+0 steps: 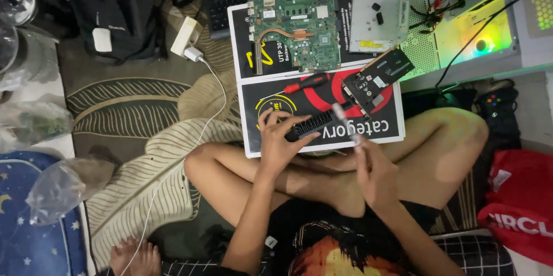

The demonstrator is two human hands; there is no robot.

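L hand (278, 140) on black part (311, 125), black-red box (386, 129)

Black ribbed part (314, 125), held in left hand (277, 143): matt dark plastic or metal, which one cannot be told. Slim tool (345, 123) in right hand (374, 175): pale, glossy, metallic look. Screwdriver (305, 83): red glossy plastic handle, metal shaft. Motherboard (294, 31): green lacquered board, copper pipe, semi-gloss. Graphics card (377, 77): black matt board. Drive casing (377, 19): brushed grey sheet metal. Box (380, 129): printed cardboard, smooth, slight sheen. Rug (132, 109): woven cloth, matt. Charger cable (216, 94): white smooth plastic. Bags (60, 186): clear crinkled plastic film.
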